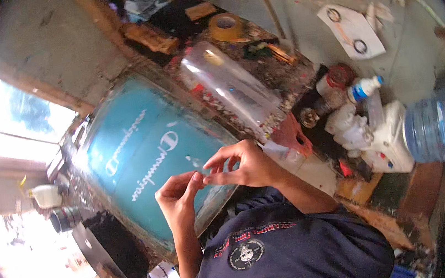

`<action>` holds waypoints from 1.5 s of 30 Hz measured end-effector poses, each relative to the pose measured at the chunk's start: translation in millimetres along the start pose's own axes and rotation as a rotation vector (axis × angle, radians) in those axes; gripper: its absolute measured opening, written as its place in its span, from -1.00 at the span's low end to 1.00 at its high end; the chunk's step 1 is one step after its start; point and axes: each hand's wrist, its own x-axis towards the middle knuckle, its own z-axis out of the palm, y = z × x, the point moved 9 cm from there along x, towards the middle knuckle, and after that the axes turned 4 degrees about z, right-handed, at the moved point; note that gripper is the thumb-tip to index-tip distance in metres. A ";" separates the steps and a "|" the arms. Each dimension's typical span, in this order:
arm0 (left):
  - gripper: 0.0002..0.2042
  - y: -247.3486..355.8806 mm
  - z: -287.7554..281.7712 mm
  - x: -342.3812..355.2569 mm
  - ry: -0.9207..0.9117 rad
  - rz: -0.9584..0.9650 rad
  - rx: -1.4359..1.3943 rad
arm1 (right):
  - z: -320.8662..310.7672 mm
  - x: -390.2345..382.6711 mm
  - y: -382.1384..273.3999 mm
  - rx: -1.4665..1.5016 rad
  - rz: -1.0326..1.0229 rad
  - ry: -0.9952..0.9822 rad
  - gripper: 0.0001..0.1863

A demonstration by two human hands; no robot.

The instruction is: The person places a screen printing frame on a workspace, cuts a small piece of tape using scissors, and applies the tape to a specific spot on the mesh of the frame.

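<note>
My left hand [178, 193] is raised over a teal printing screen [120, 123] with white lettering in a worn frame. Its thumb and forefinger are pinched together; what is between them, if anything, is too small to make out. Close beside it, my right hand [243, 165] has its fingers curved and apart, their tips almost meeting the left fingertips. Nothing can be seen in the right hand. A small pale spot [196, 162] shows just beyond the fingertips; I cannot tell whether it is loose or part of the screen.
Beyond the screen, a cluttered bench holds a clear plastic sheet [229, 80] and a tape roll [226, 26]. At right are a white-and-blue bottle [365, 88], a white jug [392, 140] and a large blue water bottle [436, 126]. A dark round tub [111, 250] stands at lower left.
</note>
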 end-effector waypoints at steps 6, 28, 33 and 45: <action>-0.89 -16.9 26.3 -8.3 -0.032 0.010 0.044 | -16.2 -22.8 29.3 0.089 -0.009 0.187 -0.77; -0.77 -9.3 -23.9 -48.9 -0.129 0.084 0.169 | 29.5 -7.7 32.4 -0.160 0.180 -0.190 -0.86; -0.80 -11.3 -67.3 -67.5 0.135 0.126 0.077 | 72.7 27.4 20.1 -0.202 0.157 -0.421 -0.84; -0.88 -81.8 -284.1 -110.2 0.858 0.211 -0.029 | 265.3 203.7 -185.1 -0.679 -0.593 -0.554 -0.75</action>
